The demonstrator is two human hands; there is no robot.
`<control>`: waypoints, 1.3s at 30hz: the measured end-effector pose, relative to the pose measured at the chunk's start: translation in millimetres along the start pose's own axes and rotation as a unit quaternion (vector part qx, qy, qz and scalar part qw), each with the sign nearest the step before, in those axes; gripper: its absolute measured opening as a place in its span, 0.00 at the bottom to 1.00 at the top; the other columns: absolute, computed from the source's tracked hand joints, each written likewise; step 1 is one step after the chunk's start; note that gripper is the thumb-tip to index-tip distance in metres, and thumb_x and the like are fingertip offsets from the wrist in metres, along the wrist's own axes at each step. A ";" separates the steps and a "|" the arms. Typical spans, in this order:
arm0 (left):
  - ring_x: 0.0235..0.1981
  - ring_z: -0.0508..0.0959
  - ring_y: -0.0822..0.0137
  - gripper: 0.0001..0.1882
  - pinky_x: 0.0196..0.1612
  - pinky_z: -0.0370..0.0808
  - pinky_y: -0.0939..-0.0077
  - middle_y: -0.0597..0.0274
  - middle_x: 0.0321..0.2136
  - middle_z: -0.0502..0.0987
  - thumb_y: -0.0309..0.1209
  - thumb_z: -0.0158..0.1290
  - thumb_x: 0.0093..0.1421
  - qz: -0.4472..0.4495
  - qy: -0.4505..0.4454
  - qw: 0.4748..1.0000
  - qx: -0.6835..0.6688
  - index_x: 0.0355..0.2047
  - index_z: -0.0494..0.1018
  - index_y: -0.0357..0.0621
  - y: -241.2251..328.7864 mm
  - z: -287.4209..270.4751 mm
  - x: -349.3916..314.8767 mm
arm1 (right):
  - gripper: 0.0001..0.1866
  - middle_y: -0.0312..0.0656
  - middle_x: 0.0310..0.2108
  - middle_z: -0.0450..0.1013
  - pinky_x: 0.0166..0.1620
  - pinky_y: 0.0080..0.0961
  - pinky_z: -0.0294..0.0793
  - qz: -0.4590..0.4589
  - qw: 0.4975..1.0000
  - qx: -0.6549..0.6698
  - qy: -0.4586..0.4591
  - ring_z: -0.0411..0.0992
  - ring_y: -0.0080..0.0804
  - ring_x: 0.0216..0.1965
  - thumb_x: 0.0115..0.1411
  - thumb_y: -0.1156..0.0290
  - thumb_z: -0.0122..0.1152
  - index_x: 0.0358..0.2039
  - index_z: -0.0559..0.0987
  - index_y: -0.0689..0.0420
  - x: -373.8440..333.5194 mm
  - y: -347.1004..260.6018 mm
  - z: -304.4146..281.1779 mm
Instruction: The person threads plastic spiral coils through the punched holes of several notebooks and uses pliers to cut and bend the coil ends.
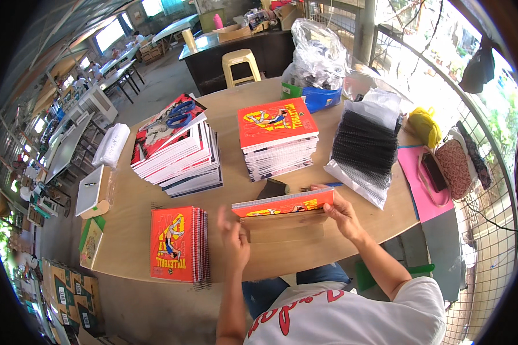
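A red notebook [283,207] with a yellow and blue figure on its cover stands tilted on edge above the table in front of me. My right hand [342,214] is closed on its right end, thumb on the near side. Beside its left end is my left hand [234,240], fingers smeared by motion, so their grip is unclear. To the left lies a stack of wire-bound red notebooks [175,244]. Beyond the held notebook rises a taller pile of red-covered books [278,138] with no wire visible. A dark object [275,188] lies partly hidden behind the held notebook.
Blue scissors [181,114] rest on a fanned pile of printed sheets [178,152] at the far left. Black binding wires [364,138] lie on white wrapping at the right. Behind are a plastic bag [318,54] and a stool [240,64]; a pink sheet [423,187] hangs over the right edge.
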State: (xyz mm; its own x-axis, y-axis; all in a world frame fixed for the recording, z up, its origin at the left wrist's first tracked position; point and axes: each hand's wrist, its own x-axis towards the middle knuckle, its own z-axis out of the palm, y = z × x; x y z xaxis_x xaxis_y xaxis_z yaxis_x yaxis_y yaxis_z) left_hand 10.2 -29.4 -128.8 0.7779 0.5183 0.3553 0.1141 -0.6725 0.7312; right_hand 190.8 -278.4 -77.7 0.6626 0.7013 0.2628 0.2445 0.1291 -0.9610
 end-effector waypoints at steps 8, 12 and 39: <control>0.57 0.71 0.51 0.30 0.67 0.61 0.50 0.51 0.64 0.63 0.21 0.55 0.59 0.273 -0.006 0.935 0.225 0.63 0.70 0.46 132.7 20.9 42.8 | 0.23 0.47 0.66 0.66 0.68 0.36 0.56 -0.055 0.991 0.095 0.071 0.63 0.37 0.65 0.72 0.64 0.51 0.63 0.72 0.61 -8.2 28.8 16.7; 0.55 0.73 0.51 0.28 0.70 0.54 0.44 0.53 0.53 0.71 0.26 0.57 0.59 0.279 -0.051 0.948 0.147 0.61 0.71 0.48 134.7 42.3 48.3 | 0.14 0.45 0.45 0.71 0.52 0.43 0.70 -0.040 0.878 -0.432 0.202 0.67 0.42 0.54 0.54 0.68 0.70 0.41 0.83 0.57 37.3 46.3 -102.0; 0.36 0.78 0.62 0.11 0.45 0.67 0.65 0.70 0.32 0.77 0.20 0.61 0.53 0.333 0.024 0.941 0.055 0.34 0.78 0.51 147.0 49.1 29.2 | 0.18 0.44 0.33 0.78 0.35 0.34 0.75 -0.129 0.966 -0.206 -0.088 0.76 0.40 0.32 0.57 0.79 0.68 0.48 0.86 0.51 4.3 -55.7 -67.8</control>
State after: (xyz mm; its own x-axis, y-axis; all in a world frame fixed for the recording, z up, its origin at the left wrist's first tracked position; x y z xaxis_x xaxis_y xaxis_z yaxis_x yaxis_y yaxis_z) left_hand 80.0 -139.0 -39.4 0.6706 -0.0154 0.7416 -0.3237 -0.9056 0.2740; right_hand 228.1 -330.1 -17.3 0.4205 0.7955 0.4363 0.6709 0.0511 -0.7398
